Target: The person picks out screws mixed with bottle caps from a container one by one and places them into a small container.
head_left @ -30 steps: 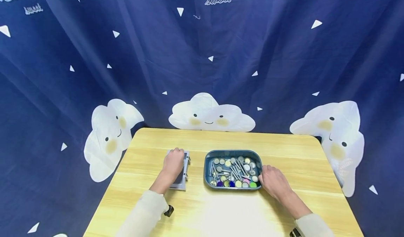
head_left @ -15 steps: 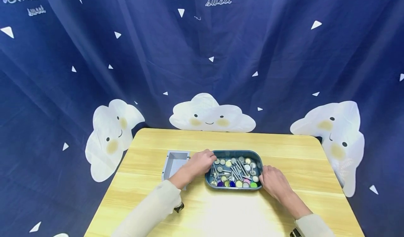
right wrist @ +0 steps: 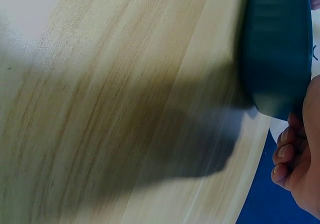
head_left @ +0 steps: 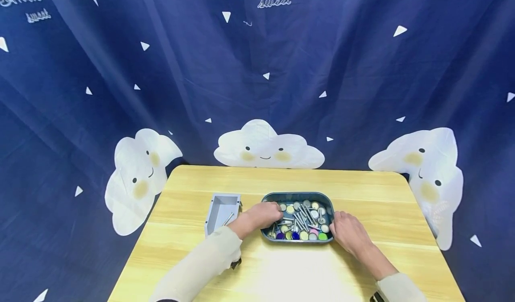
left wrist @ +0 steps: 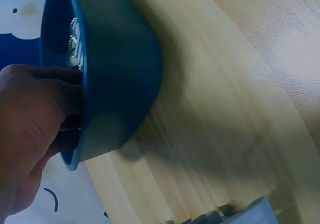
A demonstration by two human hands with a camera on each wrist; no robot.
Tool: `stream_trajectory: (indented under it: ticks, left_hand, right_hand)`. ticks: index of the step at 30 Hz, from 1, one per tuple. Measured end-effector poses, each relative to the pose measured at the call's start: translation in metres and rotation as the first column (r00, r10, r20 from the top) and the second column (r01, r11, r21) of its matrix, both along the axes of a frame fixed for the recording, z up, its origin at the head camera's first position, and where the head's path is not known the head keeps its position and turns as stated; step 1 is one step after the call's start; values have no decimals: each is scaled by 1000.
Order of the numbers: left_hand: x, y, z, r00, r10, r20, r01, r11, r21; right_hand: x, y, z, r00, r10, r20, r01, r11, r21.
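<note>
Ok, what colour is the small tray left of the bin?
The small tray is light grey; it shows best in the head view.

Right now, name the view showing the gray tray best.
The head view: it looks into the gray tray, though the left arm hides part. Left wrist catches only a cropped piece; right wrist shows none.

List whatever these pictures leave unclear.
Fingertips of the left hand: head view, hidden by its back; left wrist view, by the blue bin.
Near end of the grey tray: head view, behind the left sleeve.
Right hand: right wrist view, cut by right edge.
Threads on bolts: head view, too small.
</note>
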State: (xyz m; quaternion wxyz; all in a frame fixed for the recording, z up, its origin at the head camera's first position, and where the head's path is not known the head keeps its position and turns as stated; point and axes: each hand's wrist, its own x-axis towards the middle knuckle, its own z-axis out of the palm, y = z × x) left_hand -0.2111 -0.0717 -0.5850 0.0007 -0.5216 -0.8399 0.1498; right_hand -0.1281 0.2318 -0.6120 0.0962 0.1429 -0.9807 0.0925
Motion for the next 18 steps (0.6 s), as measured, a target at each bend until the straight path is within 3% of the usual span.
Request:
stream_trajectory:
  ticks: [6, 14, 18]
  left_hand:
    - [-3, 4, -13, 1000, 17, 4, -17, 999, -29]
    - [0, 8, -8, 1000, 2, -5, -3, 994, -112]
    - [2, 9, -9, 999, -14, -52, 8, 993, -116]
  right_hand:
    - [-1, 1, -2, 1000, -2, -7, 2, 1000, -14]
    - [-1, 2, -4, 1000, 2, 5, -2, 1000, -31]
    - [0, 1, -5, 1000, -3, 6, 4, 999, -42]
